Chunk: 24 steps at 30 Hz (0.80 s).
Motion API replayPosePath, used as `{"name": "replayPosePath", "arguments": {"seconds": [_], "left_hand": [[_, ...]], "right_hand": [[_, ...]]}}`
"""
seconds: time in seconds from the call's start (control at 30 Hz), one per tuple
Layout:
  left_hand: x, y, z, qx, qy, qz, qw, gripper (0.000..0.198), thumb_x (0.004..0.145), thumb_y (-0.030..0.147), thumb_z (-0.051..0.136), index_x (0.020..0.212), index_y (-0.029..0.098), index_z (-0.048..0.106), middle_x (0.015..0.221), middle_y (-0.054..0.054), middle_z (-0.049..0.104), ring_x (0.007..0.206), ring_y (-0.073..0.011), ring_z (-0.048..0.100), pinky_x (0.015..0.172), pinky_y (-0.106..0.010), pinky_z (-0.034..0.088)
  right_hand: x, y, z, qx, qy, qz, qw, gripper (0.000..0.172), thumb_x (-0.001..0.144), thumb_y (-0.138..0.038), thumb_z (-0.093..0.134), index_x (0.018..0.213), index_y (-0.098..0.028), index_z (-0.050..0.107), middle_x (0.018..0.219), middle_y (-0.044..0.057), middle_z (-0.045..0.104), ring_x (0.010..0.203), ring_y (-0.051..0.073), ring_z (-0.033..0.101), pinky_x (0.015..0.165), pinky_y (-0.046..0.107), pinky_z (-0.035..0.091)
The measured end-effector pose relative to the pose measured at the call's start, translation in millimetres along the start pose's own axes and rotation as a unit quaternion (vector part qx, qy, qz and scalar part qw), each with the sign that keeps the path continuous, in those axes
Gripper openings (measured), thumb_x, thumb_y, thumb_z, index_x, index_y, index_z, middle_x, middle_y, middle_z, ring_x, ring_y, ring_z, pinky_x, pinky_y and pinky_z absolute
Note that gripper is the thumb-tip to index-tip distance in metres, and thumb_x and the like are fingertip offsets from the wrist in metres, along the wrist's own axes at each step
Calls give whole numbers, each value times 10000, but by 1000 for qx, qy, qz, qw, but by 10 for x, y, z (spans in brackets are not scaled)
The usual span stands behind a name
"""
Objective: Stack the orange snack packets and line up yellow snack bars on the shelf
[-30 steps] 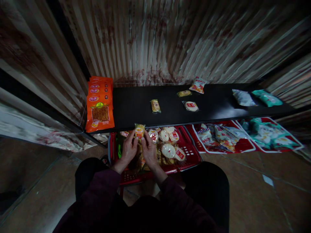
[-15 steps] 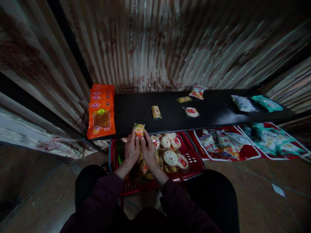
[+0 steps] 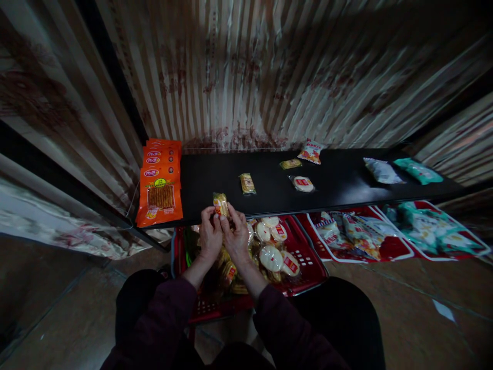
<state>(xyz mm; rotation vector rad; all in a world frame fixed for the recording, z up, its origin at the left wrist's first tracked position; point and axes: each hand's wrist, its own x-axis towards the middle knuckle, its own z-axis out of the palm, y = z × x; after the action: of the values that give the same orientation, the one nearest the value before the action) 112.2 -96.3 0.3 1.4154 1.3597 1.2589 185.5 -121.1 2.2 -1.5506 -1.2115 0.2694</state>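
Note:
My left hand (image 3: pixel 210 235) and my right hand (image 3: pixel 236 235) together pinch a small yellow snack packet (image 3: pixel 220 203) at the front edge of a black shelf (image 3: pixel 269 198). Both hands are closed on it, fingertips at its lower end. Below them stands a red basket (image 3: pixel 304 252) filled with several round cracker packets (image 3: pixel 271 257) and yellow packets. A matching yellow packet (image 3: pixel 247 183) lies on the shelf a little beyond my hands.
A stack of orange snack bags (image 3: pixel 159 192) fills the shelf's left end. More packets lie on the shelf: a round cracker (image 3: pixel 303 183), a red bag (image 3: pixel 311 151), a white bag (image 3: pixel 382 170), a green bag (image 3: pixel 418 170). Red trays of snacks (image 3: pixel 362 231) sit underneath. Striped wall behind.
Both hands have lifted the yellow packet slightly up and forward, from above the basket to the shelf's front edge. The view has tilted down a little.

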Motion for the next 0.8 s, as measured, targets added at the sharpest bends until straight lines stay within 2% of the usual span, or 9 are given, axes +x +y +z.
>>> {"name": "replayPosePath", "arguments": {"seconds": [0.17, 0.27, 0.5, 0.67, 0.8], "left_hand": [[35, 93, 0, -44, -10, -29, 999, 243, 916, 348, 358, 1048, 198, 497, 1079, -75, 619, 995, -170, 580, 889, -293, 444], [29, 118, -23, -72, -13, -37, 997, 297, 919, 405, 329, 1033, 198, 508, 1049, -65, 628, 977, -168, 581, 882, -280, 437], [44, 138, -63, -133, -36, -71, 988, 328, 875, 455, 400, 983, 182, 546, 1005, -63, 653, 981, -177, 589, 887, -278, 439], [127, 10, -61, -146, -22, -115, 982, 366, 883, 445, 383, 1027, 175, 585, 1084, -64, 657, 1021, -171, 595, 889, -266, 450], [179, -130, -37, -168, 0, -160, 973, 412, 868, 471, 393, 1068, 181, 606, 1129, -64, 651, 1006, -176, 613, 825, -263, 484]], "right_hand": [[45, -39, -22, -29, -16, -29, 999, 392, 902, -392, 462, 1243, -246, 591, 1009, 74, 556, 937, 184, 549, 828, 328, 491], [45, -63, -37, -41, -31, -55, 997, 398, 908, -372, 452, 1272, -258, 565, 1072, 80, 566, 1001, 197, 534, 891, 360, 467], [-2, -95, -14, -49, -55, -71, 995, 397, 933, -344, 387, 1284, -263, 554, 1207, 83, 571, 1107, 213, 509, 967, 399, 420], [31, -77, 26, -26, -68, -71, 995, 383, 944, -302, 362, 1257, -240, 573, 1231, 82, 588, 1145, 204, 508, 991, 399, 408], [71, -46, 56, -16, -69, -71, 995, 366, 932, -287, 390, 1239, -222, 578, 1215, 87, 605, 1136, 200, 524, 993, 396, 412]]}}
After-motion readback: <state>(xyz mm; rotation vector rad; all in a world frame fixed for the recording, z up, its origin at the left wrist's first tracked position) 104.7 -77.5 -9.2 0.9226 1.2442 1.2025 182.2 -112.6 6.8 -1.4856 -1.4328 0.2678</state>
